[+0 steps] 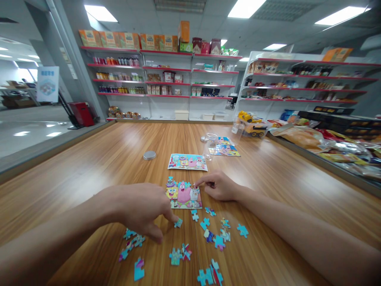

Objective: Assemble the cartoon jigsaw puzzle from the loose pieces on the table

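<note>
The left hand (143, 210) rests on the desk (104, 159), fingers curled, index fingertip touching a loose piece (178, 223) just below the part-built puzzle (183, 194). The right hand (218, 186) pinches a piece at the puzzle's upper right corner. More pieces (208, 234) lie scattered nearer the person.

Long wooden table (113, 155), white shelving with red edges (166, 85) along the back wall, ceiling light panels (100, 13), grey floor (26, 135)

A half-built cartoon puzzle (184, 195) lies flat, loose blue pieces (208, 235) scattered just beside it.
</note>
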A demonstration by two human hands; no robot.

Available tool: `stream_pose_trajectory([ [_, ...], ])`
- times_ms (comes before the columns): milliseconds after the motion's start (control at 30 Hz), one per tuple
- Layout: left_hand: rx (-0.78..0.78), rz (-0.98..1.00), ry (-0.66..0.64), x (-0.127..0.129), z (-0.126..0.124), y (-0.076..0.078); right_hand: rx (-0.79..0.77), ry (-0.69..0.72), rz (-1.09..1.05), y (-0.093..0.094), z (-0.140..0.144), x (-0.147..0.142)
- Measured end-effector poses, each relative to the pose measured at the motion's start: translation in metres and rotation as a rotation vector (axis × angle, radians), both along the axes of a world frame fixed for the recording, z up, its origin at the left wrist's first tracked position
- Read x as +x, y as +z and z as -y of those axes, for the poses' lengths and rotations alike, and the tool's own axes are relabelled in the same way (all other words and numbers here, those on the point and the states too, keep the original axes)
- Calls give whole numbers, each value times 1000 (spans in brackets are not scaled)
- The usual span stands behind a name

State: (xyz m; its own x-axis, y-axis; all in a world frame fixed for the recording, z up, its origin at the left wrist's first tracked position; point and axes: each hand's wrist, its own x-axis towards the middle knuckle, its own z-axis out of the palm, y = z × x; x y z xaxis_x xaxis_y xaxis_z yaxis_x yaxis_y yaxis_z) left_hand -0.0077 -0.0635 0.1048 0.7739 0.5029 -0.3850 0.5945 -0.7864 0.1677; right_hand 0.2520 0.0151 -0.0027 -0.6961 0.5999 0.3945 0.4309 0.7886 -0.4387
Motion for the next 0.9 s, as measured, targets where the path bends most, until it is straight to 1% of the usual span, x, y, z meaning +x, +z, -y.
stream_pose_trajectory([
  [67, -25, 0, -13, -1, 2, 2, -7, -5, 2, 0, 0, 0],
  [200, -257, 11, -109, 0, 7, 3, -18, -3, 8, -1, 0, 0],
  [267, -299, -5, -113, 1, 10, 3, -24, 0, 11, -1, 0, 0],
  [400, -219, -34, -86, 3, 13, 4, -25, 0, 12, -1, 0, 0],
  [533, -154, 2, -108, 7, 16, 6, -22, 6, -3, -1, 0, 0],
  [700, -65, 2, -123, 9, 17, 4, -23, 4, -1, -1, 0, 0],
  [800, -41, 78, -157, 10, 18, 2, -27, 0, 4, -1, 1, 0],
  [900, -94, 237, -259, 17, 22, 1, -26, 4, 5, -2, 0, 1],
])
